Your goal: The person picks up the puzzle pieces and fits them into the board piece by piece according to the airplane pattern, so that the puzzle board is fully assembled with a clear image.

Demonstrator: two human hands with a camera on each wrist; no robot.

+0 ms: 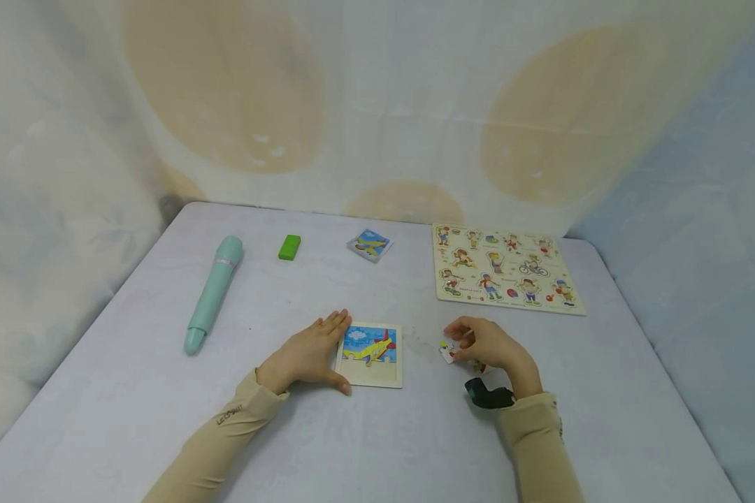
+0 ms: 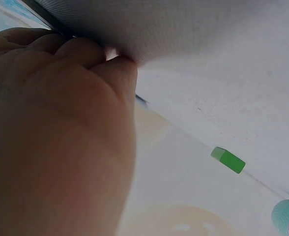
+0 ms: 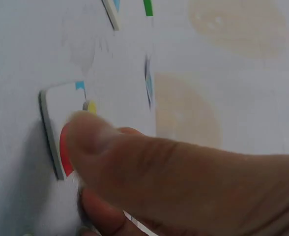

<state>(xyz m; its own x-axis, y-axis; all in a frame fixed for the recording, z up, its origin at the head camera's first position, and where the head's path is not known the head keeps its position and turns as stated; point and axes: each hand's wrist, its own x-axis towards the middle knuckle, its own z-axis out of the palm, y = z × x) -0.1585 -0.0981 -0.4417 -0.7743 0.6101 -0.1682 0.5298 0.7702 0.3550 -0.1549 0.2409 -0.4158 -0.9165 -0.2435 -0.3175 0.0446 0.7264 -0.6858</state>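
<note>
Right hand (image 1: 493,347) pinches a puzzle piece (image 3: 62,105) under its thumb (image 3: 95,140), straight-fingered left hand (image 1: 305,354) touching the tray (image 1: 372,375).

Low centre in the head view, the puzzle tray (image 1: 372,383) looks like matt wood, as does the figure board (image 1: 512,269) at right. The turquoise wand (image 1: 214,295), left, resembles smooth plastic; the sleeves (image 1: 217,443), below, are matt cloth; the backdrop (image 1: 403,105), above, is creased fabric.
</note>
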